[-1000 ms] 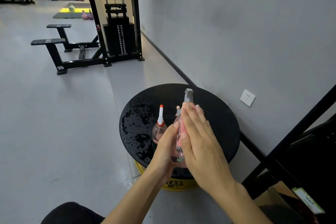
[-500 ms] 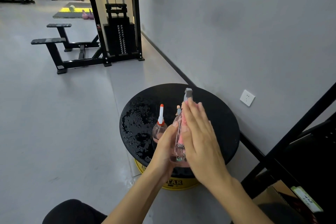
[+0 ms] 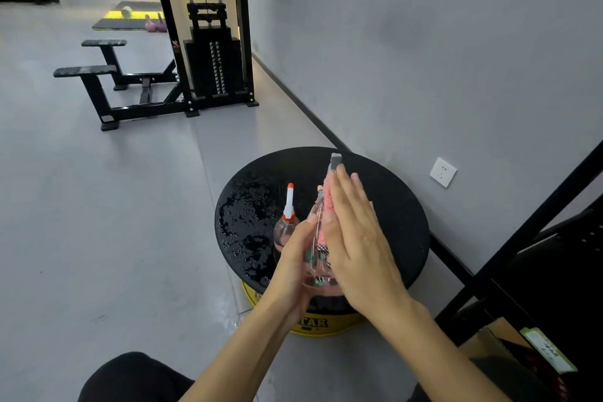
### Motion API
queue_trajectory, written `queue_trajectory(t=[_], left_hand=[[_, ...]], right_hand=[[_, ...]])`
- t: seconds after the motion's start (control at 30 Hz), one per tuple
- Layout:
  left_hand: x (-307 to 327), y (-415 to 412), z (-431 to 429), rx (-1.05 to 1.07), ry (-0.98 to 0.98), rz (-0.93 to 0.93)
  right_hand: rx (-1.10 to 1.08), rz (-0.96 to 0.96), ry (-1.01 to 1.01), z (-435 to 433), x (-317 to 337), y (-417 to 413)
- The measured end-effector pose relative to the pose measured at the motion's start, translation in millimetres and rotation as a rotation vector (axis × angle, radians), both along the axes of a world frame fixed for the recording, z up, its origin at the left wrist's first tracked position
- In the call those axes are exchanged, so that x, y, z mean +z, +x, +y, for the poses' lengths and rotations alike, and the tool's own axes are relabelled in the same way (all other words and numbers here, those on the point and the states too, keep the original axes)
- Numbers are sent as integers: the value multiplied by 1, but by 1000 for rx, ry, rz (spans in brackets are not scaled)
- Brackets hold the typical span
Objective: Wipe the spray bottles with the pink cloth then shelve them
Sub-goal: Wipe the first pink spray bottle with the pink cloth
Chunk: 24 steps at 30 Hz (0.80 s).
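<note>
Head view: left fingers (image 3: pixel 300 238) grip one spray bottle (image 3: pixel 316 254), second bottle (image 3: pixel 286 228) beside, flat right fingers (image 3: pixel 346 196) pressing one pink cloth (image 3: pixel 326 202).

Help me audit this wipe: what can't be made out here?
Head view only:
- pink cloth: mostly hidden under the right hand.
- spray bottle label: too small to read.
- left hand: fingers behind the bottle hidden, grip unclear.
- second bottle: base hidden by the left hand.
- black rack: cut off by the right edge.

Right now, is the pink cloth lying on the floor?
No, the right hand presses the pink cloth flat against the spray bottle that the left hand holds.
</note>
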<state>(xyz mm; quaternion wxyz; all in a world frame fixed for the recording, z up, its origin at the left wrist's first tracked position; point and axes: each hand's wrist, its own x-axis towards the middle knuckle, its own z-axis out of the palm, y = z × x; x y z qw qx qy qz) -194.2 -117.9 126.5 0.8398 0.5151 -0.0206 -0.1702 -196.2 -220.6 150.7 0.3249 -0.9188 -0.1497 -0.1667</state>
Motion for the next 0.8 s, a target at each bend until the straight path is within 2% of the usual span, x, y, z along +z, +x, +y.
queue_trajectory(t=[0.2, 0.4, 0.53, 0.7, 0.8], left_hand=[[2, 2, 5, 6, -150, -31], [-1, -5, -1, -32, -9, -25], [-1, -6, -1, -13, -15, 0], [-5, 2, 2, 72, -31, -29], [-4, 0, 3, 15, -21, -30]], right_hand=[[-1, -36, -94, 9, -20, -36], [-44, 0, -172, 1, -4, -8], [-32, 9, -202, -1, 1, -4], [-35, -99, -233, 9, -20, -35], [-31, -77, -209, 8, -23, -31]])
